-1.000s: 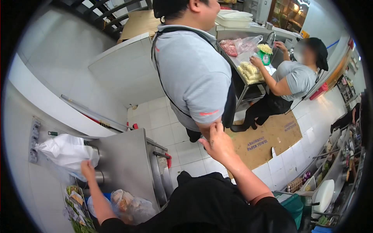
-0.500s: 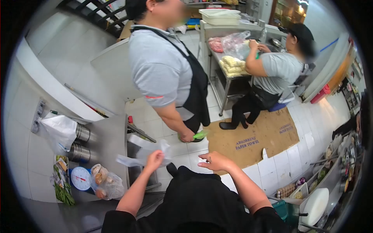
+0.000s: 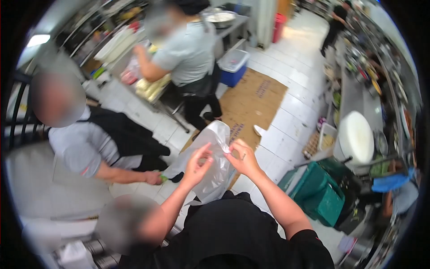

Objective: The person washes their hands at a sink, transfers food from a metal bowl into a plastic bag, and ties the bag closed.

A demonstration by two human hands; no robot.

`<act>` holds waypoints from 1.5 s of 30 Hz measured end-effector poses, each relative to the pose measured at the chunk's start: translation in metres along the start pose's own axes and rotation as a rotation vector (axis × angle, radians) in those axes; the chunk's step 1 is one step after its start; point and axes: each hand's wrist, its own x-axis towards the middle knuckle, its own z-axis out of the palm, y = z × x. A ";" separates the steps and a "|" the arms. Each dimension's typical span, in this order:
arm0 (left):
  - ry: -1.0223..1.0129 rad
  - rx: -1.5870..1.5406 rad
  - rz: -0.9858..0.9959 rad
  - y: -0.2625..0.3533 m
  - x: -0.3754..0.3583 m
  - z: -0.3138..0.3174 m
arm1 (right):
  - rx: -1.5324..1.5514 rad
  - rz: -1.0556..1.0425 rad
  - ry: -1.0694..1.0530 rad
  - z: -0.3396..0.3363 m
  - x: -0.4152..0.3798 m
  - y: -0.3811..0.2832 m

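A clear plastic bag (image 3: 214,177) hangs spread out in front of my body, its top reaching up over the cardboard. My right hand (image 3: 244,158) is closed, pinching the bag's gathered edge between thumb and fingers. At the other side of the bag, my left hand (image 3: 198,165) has its fingers curved and apart, close against the film. Whether those fingers touch the plastic is hard to tell. Below the hands is my black apron (image 3: 237,224).
A co-worker in a black apron (image 3: 121,134) stands at the left holding something green. Another co-worker (image 3: 188,58) works at a metal table with yellow packs (image 3: 150,87). Cardboard (image 3: 251,101) covers part of the tiled floor (image 3: 291,125). Green bins (image 3: 316,193) stand right, beside a white round board (image 3: 355,138).
The view has swung right. The plastic bag has come from my left side to the middle, and my right hand has closed on its edge. My left hand's fingers have opened.
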 end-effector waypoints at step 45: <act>-0.043 -0.618 -0.386 -0.004 0.811 0.349 | -0.793 0.222 0.451 -0.588 0.480 0.443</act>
